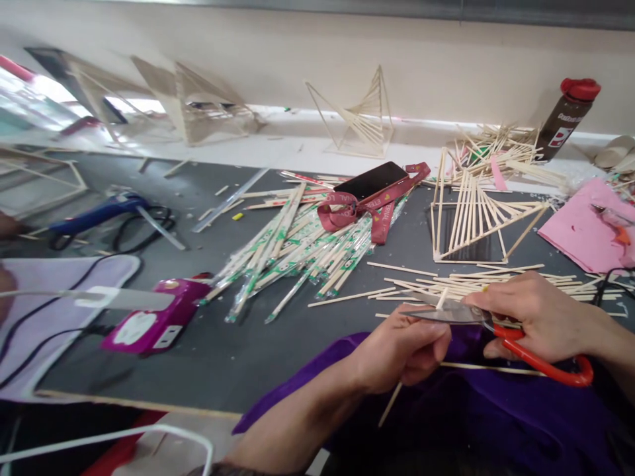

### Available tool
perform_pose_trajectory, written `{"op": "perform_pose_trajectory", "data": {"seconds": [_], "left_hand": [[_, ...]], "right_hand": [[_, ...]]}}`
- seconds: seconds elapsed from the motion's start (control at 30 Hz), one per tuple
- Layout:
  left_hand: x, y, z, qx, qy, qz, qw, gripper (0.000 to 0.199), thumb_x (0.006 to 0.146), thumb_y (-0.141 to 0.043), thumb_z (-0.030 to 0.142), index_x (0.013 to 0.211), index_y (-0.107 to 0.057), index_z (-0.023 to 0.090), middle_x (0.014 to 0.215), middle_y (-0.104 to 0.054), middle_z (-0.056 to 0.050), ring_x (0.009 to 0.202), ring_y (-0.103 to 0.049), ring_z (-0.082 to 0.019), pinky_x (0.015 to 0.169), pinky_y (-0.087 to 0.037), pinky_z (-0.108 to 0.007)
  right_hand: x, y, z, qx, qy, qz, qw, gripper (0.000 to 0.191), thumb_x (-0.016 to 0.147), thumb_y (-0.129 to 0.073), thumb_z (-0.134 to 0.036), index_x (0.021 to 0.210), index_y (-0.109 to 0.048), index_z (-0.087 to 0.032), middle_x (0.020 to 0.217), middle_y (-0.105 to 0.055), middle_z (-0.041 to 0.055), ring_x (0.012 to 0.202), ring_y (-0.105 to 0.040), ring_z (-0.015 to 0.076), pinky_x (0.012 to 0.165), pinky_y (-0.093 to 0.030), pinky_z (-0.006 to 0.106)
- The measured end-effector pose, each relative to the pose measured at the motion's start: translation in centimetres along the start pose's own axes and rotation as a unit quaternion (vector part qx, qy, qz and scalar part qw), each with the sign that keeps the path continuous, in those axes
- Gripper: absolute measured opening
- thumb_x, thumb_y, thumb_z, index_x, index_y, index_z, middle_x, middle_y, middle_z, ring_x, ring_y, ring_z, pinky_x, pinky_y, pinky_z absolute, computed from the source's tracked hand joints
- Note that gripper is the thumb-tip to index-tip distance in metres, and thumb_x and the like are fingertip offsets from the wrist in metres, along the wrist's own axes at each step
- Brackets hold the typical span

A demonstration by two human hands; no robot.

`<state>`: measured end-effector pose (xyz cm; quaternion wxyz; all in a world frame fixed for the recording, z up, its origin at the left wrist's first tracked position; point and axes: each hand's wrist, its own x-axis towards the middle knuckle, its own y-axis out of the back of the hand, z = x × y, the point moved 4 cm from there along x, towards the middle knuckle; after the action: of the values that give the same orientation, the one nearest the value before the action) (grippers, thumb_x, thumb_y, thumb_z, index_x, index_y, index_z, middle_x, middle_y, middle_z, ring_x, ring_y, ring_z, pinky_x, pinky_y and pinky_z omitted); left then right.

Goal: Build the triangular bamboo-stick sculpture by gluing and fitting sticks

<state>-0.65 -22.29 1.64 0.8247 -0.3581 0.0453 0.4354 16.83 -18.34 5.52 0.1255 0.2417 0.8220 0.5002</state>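
Observation:
My left hand [404, 347] is closed on a thin wooden stick [390, 404], whose lower end sticks out below the fist and whose top shows between the scissor blades. Red-handled scissors [538, 362] are in my right hand [530, 314], their blades pointing left and slightly apart around the stick. Another stick [491, 367] lies across the purple cloth [476, 410] below my hands. Loose sticks [461, 284] are spread on the grey table [208, 363] just beyond. Behind them stands a stick frame [476, 218] with fanned sticks.
Wrapped chopsticks [297, 244] lie mid-table under a phone [372, 182] with a red strap. At left are a purple box [156, 316] and a blue glue gun [99, 213] with cords. A bottle [568, 119] and pink paper [580, 221] are at right.

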Motion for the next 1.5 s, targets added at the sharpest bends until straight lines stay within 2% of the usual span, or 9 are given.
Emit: {"op": "perform_pose_trajectory", "data": {"seconds": [0.2, 0.33, 0.43, 0.67, 0.83, 1.07, 1.27, 1.5], "left_hand": [[0.4, 0.1, -0.8, -0.080, 0.028, -0.076, 0.993, 0.030, 0.074, -0.064, 0.034, 0.054, -0.052, 0.016, 0.035, -0.020, 0.011, 0.029, -0.014, -0.003, 0.030, -0.011, -0.016], [0.8, 0.5, -1.0, -0.088, 0.026, -0.059, 0.994, 0.028, 0.074, -0.064, 0.031, 0.054, -0.053, 0.015, 0.035, -0.021, 0.011, 0.029, -0.015, -0.003, 0.030, -0.013, -0.015], [1.0, 0.8, -1.2, -0.080, 0.012, -0.050, 0.995, 0.034, 0.076, -0.065, 0.037, 0.053, -0.052, 0.016, 0.035, -0.022, 0.010, 0.030, -0.016, -0.003, 0.030, -0.013, -0.015], [0.7, 1.6, -1.7, -0.062, 0.011, -0.083, 0.995, 0.044, 0.076, -0.067, 0.051, 0.055, -0.054, 0.014, 0.037, -0.026, 0.008, 0.031, -0.019, -0.003, 0.031, -0.012, -0.017], [0.8, 2.5, -2.5, -0.059, 0.043, -0.101, 0.992, 0.048, 0.073, -0.069, 0.053, 0.052, -0.052, 0.013, 0.038, -0.030, 0.007, 0.030, -0.019, -0.002, 0.031, -0.009, -0.017], [1.3, 2.7, -2.7, -0.087, 0.016, -0.108, 0.990, 0.047, 0.077, -0.067, 0.047, 0.050, -0.048, 0.014, 0.037, -0.024, 0.009, 0.030, -0.016, -0.002, 0.031, -0.010, -0.016], [1.5, 2.4, -2.1, -0.095, 0.023, -0.110, 0.989, 0.044, 0.079, -0.066, 0.045, 0.053, -0.048, 0.015, 0.038, -0.022, 0.009, 0.032, -0.016, -0.003, 0.032, -0.012, -0.016], [1.4, 2.4, -2.3, -0.101, 0.007, -0.129, 0.987, 0.040, 0.082, -0.063, 0.043, 0.057, -0.050, 0.015, 0.040, -0.024, 0.009, 0.032, -0.018, -0.004, 0.034, -0.011, -0.017]], "right_hand": [[0.2, -0.2, 0.1, 0.011, -0.009, -0.019, 1.000, 0.036, 0.086, -0.059, -0.046, 0.107, -0.063, -0.018, 0.077, -0.066, 0.0020, 0.069, -0.061, 0.0151, 0.062, -0.037, 0.025], [0.4, -0.4, 0.3, 0.020, -0.026, -0.033, 0.999, 0.036, 0.084, -0.061, -0.046, 0.106, -0.064, -0.018, 0.080, -0.067, 0.0027, 0.068, -0.061, 0.0154, 0.060, -0.036, 0.026], [0.5, -0.6, 0.4, 0.022, -0.026, -0.034, 0.999, 0.038, 0.084, -0.062, -0.045, 0.110, -0.063, -0.017, 0.082, -0.067, 0.0030, 0.070, -0.061, 0.0163, 0.061, -0.037, 0.027], [0.3, -0.7, 0.0, -0.036, -0.012, -0.021, 0.999, 0.042, 0.085, -0.058, -0.048, 0.115, -0.060, -0.019, 0.079, -0.065, 0.0026, 0.066, -0.058, 0.0171, 0.059, -0.034, 0.029], [0.4, -0.4, -0.5, -0.074, -0.035, -0.058, 0.995, 0.044, 0.084, -0.057, -0.051, 0.116, -0.058, -0.020, 0.082, -0.065, 0.0025, 0.066, -0.060, 0.0175, 0.056, -0.030, 0.029], [0.8, 0.2, -1.0, -0.094, -0.061, -0.096, 0.989, 0.038, 0.088, -0.050, -0.050, 0.111, -0.056, -0.020, 0.085, -0.068, 0.0045, 0.067, -0.062, 0.0185, 0.052, -0.025, 0.029], [0.9, 0.6, -1.2, -0.090, -0.070, -0.094, 0.989, 0.032, 0.089, -0.048, -0.046, 0.103, -0.057, -0.019, 0.082, -0.069, 0.0045, 0.069, -0.064, 0.0189, 0.052, -0.024, 0.029], [0.8, 0.1, -1.0, -0.092, -0.084, -0.096, 0.988, 0.036, 0.086, -0.053, -0.048, 0.107, -0.059, -0.020, 0.083, -0.070, 0.0062, 0.064, -0.059, 0.0169, 0.053, -0.021, 0.027]]}}
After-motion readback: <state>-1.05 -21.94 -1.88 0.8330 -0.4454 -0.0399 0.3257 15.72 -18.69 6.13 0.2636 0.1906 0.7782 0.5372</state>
